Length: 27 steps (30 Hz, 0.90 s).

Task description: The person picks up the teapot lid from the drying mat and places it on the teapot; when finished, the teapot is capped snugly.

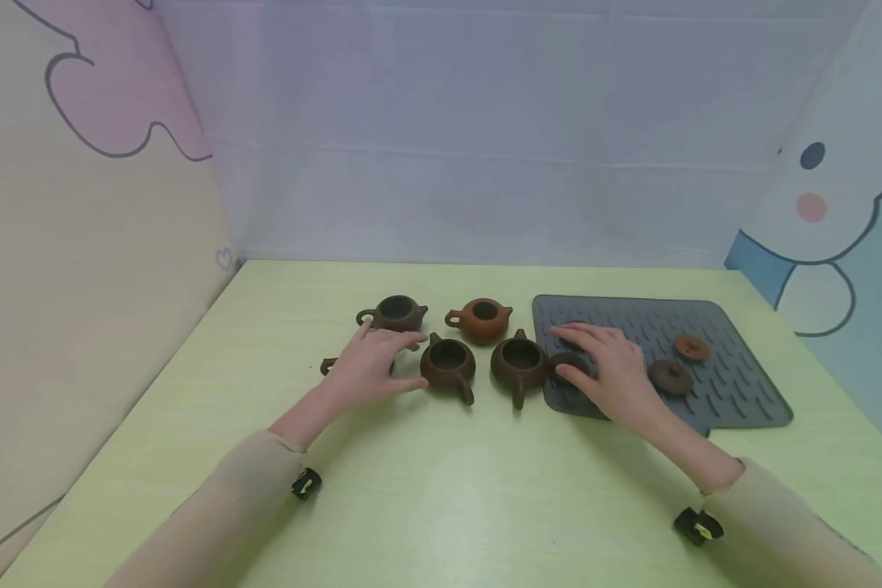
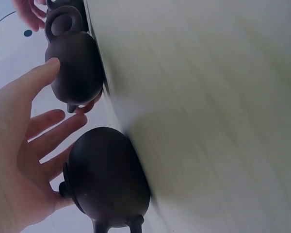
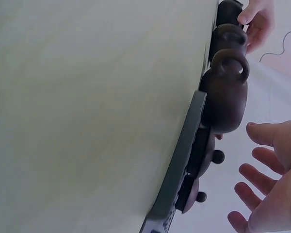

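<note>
My left hand (image 1: 363,367) reaches over a dark teapot with its lid on (image 2: 109,177), mostly hidden in the head view. The hand's fingers are spread; the thumb overlaps a lidless dark teapot (image 1: 448,365) in the left wrist view. To that pot's right stands another lidless brown teapot (image 1: 519,367), handle towards me. My right hand (image 1: 617,376) hovers with loosely bent fingers over the left part of a grey mat (image 1: 742,408). Beneath it a dark lid (image 1: 569,369) shows partly. Nothing is between the right fingers and thumb in the right wrist view.
Behind stand a lidless dark teapot (image 1: 398,311) and an orange-brown one (image 1: 484,320), spouts to the right. On the mat's right half lie a brown lid (image 1: 671,377) and an orange-brown lid (image 1: 692,348). A pale curtain (image 1: 485,147) closes off the table's back.
</note>
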Available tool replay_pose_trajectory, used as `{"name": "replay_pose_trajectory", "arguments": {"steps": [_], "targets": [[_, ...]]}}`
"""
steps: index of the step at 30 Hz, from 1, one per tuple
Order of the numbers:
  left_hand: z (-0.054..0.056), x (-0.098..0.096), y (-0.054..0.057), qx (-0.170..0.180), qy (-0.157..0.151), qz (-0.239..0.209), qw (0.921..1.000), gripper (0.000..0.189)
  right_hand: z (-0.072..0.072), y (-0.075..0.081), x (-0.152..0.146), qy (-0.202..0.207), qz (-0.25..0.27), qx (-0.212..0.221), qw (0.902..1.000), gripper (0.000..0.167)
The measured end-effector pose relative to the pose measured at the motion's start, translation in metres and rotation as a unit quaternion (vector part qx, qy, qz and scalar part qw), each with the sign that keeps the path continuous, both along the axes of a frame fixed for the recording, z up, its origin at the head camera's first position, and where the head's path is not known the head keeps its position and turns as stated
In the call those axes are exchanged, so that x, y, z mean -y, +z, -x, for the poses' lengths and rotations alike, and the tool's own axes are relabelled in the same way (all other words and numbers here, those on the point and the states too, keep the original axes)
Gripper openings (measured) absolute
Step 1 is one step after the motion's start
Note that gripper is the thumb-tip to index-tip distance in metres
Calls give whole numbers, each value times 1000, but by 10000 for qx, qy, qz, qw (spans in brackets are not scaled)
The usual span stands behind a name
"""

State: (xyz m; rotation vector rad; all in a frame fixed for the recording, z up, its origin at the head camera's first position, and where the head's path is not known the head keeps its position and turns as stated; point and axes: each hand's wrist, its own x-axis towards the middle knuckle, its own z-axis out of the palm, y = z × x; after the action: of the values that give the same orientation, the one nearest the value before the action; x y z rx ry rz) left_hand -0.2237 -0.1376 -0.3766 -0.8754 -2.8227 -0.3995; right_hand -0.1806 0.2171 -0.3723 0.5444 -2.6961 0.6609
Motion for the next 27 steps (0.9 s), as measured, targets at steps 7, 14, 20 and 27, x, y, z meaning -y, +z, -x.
{"name": "replay_pose_trajectory", "arguments": {"steps": [7,14,20,27], "targets": [[2,-4,0,-133,73,245,9996,59,6,-2,-12,-326,-264,261,9988,47],[2,-7,2,-132,91,288,9995,54,11,-1,-15,-551,-511,555,9956,38],[4,-8,1,-92,69,280,9995,52,11,-1,-15,-633,-572,772,9934,29],[4,-9,1,144,38,158,9998,52,12,-1,-16,-562,-480,722,9946,19]]}}
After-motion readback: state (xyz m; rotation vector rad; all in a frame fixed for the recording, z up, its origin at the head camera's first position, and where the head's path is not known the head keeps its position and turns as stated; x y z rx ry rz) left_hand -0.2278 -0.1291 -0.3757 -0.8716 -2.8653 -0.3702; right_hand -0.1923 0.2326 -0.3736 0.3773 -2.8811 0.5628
